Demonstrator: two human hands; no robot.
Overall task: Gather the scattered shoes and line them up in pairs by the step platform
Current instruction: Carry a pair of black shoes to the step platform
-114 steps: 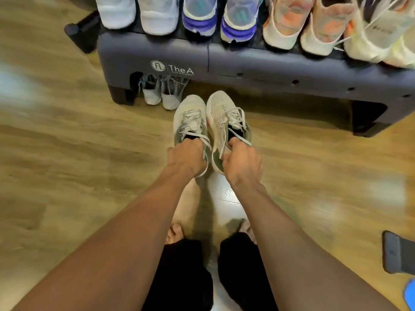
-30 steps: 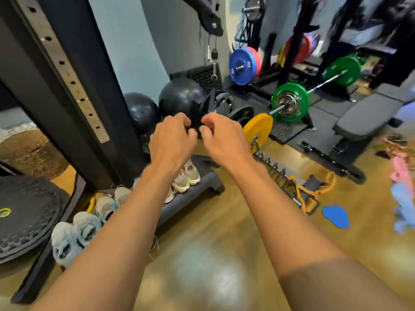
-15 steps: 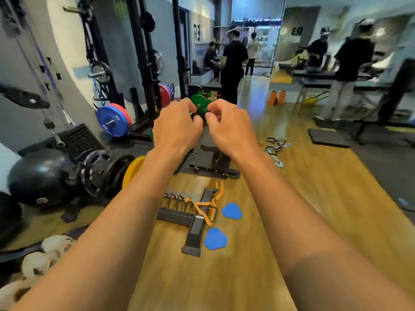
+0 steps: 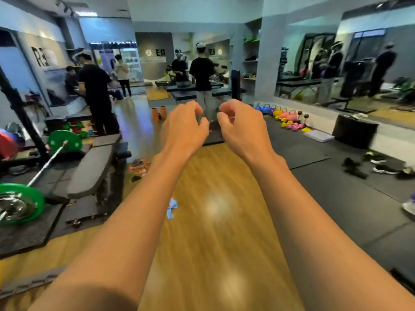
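We look out across a gym with both bare arms stretched ahead of us. Our left hand (image 4: pixel 184 129) and right hand (image 4: pixel 243 131) hover side by side, close but not touching. The fingers (image 4: pixel 190 107) of both are loosely curled and hold nothing.

Several dark shoes (image 4: pixel 381 168) lie scattered on the black floor mat (image 4: pixel 336 198) to our right, well apart from our hands. A pale shoe (image 4: pixel 409 208) shows at the right edge of view. A small pink and orange cluster (image 4: pixel 140 167) sits on the wooden floor (image 4: pixel 213 221) just beside a padded bench (image 4: pixel 94 167). It is too blurred for us to tell whether it is footwear. A barbell with green plates (image 4: pixel 65 141) rests to our left, and other people stand far off. The step platform is not in view.

We judge this to be the searching step, with hands empty and shoes left to collect. The next move seems to call for walking right to the mat and crouching. We would then pick out two shoes that match, take one in each hand, and carry them to the platform.
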